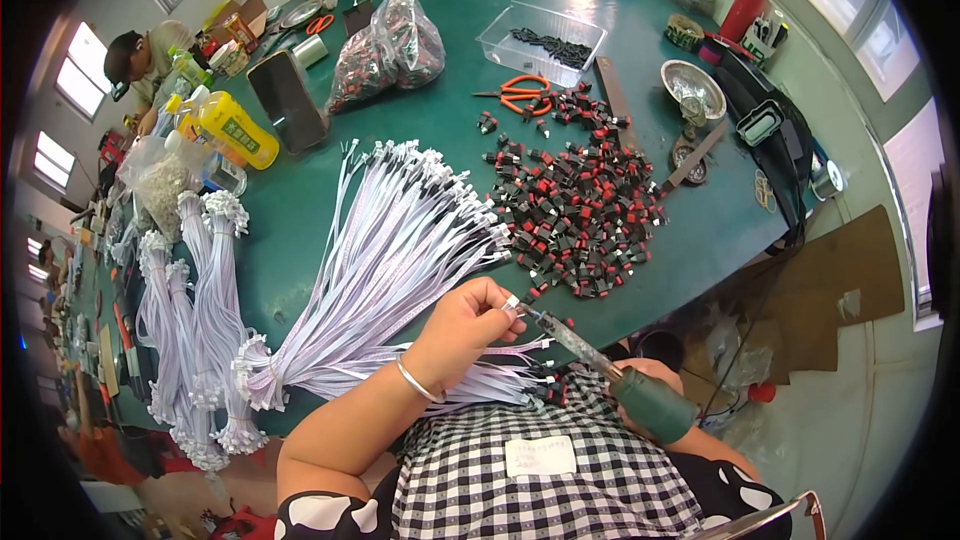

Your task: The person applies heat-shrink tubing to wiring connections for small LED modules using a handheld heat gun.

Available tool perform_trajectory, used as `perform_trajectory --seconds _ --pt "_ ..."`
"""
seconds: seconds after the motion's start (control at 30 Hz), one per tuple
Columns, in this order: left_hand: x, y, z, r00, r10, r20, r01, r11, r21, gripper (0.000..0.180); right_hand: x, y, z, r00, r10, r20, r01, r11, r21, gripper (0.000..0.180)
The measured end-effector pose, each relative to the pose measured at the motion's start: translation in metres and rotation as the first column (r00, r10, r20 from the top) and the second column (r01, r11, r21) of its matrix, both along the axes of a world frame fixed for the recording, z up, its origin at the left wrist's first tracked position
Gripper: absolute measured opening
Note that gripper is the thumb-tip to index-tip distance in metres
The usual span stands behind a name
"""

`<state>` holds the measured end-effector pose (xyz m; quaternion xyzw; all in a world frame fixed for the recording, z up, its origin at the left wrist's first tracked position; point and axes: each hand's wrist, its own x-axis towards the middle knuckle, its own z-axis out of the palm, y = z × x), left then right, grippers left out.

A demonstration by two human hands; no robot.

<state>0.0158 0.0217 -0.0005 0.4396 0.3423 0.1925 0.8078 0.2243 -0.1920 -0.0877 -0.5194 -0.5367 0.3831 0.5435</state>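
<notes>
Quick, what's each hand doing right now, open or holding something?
Left hand: closed, pinching a small white connector.
Right hand: closed, holding a green-handled soldering iron.

1. Soldering iron (600,362): metal shaft, dull, rough and stained; dark green handle with a matt finish.
2. Cables (385,250): smooth, pale plastic with a soft sheen, tipped in white plastic.
3. Small parts (585,205): hard black and red plastic with bits of shiny metal.
4. Table (460,40): smooth green top, glossy where light strikes it.
5. Bag (408,35): thin clear plastic, shiny and crinkled.
6. Tray (500,36): stiff, clear, glossy plastic.
7. Bowl (692,88): shiny metal.
8. Phone (282,100): dark, glassy, reflective face.
9. Bracelet (414,380): smooth, polished metal.
10. Apron (450,480): matt checked cloth.
11. Cardboard (835,295): brown and matt.
</notes>
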Motion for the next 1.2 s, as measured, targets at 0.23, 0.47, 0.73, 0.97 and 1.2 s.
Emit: perform_trajectory --seconds 0.23,0.47,0.73,0.97,1.2 --pt "0.001 0.0 -0.001 1.0 0.001 -0.021 -0.001 1.0 -0.001 0.008 -0.006 0.007 0.003 0.973 -0.135 0.189 0.099 0.977 0.188 0.034" --pt "0.001 0.0 0.0 1.0 0.01 -0.013 -0.01 1.0 0.002 0.008 0.003 0.0 -0.009 0.935 -0.046 0.352 -0.012 0.987 0.159 0.054" --pt "0.003 0.002 -0.004 1.0 0.015 -0.023 -0.015 1.0 0.007 0.008 -0.004 -0.001 -0.003 0.913 -0.068 0.402 0.067 0.998 0.017 0.053" --pt "-0.001 0.003 -0.004 0.999 0.005 -0.042 -0.005 1.0 0.012 0.008 -0.006 0.003 0.006 0.967 -0.149 0.208 0.118 0.981 0.157 0.049" --pt "-0.006 -0.001 0.005 0.994 -0.105 -0.01 0.105 0.995 -0.001 0.008 -0.018 0.064 0.065 0.912 -0.096 -0.399 0.073 0.995 -0.07 0.045"
